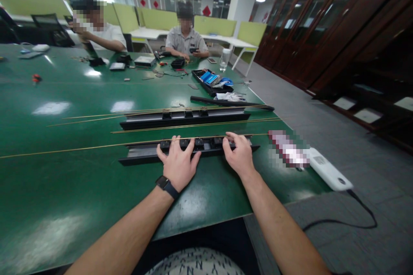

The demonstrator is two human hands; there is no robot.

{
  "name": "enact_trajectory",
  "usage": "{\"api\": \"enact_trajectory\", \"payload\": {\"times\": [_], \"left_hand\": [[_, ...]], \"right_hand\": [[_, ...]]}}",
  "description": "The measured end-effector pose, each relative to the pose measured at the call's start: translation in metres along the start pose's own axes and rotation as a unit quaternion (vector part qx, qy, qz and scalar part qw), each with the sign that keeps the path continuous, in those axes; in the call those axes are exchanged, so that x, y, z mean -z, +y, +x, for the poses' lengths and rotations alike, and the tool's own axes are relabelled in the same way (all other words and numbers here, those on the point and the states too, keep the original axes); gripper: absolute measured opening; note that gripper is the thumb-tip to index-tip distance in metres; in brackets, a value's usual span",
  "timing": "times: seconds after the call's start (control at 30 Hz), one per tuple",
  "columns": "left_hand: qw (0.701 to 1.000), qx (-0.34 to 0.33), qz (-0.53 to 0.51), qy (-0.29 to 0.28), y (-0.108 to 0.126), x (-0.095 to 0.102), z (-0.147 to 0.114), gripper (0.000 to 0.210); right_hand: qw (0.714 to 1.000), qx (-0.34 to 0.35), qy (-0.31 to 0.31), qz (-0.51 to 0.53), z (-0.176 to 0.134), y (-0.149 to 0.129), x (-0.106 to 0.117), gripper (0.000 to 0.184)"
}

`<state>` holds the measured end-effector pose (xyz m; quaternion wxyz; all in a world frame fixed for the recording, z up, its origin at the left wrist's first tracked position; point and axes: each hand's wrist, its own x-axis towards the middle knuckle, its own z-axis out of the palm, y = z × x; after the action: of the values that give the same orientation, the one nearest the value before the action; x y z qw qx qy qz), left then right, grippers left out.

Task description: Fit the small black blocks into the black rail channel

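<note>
Fingers spread, my left hand (177, 161) lies over a long black channel (142, 160) and touches the black blocks set inside it. A dark watch (167, 185) is on that wrist. Along the channel's far side runs a thin brass-coloured rod (80, 149), passing beneath the left fingertips. At the channel's right end, my right hand (239, 152) has its thumb and bent fingers closed on this rod, beside a black block (217, 142). The exact fingertip contact is partly hidden.
Behind lies a second black channel (155, 123) with more thin rods. A black bar (232, 103), white gloves (229, 96) and a black tray (211, 88) are farther back. A white power strip (329, 169) sits at the right table edge. Two people sit across the table.
</note>
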<state>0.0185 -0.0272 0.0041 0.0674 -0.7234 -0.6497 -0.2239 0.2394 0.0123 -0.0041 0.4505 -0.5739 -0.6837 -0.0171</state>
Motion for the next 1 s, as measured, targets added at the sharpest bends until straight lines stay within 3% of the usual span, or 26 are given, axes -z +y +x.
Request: {"api": "enact_trajectory", "payload": {"times": [0.2, 1.0], "left_hand": [[1.0, -0.002, -0.002, -0.001, -0.0007, -0.0004, 0.0, 0.048], [1.0, -0.003, -0.001, 0.003, -0.0005, -0.0004, -0.0005, 0.048]], "right_hand": [[0.999, -0.029, 0.019, -0.02, 0.0012, 0.0039, -0.0003, 0.035], [1.0, 0.002, -0.009, 0.007, 0.0007, -0.0024, 0.0, 0.03]]}}
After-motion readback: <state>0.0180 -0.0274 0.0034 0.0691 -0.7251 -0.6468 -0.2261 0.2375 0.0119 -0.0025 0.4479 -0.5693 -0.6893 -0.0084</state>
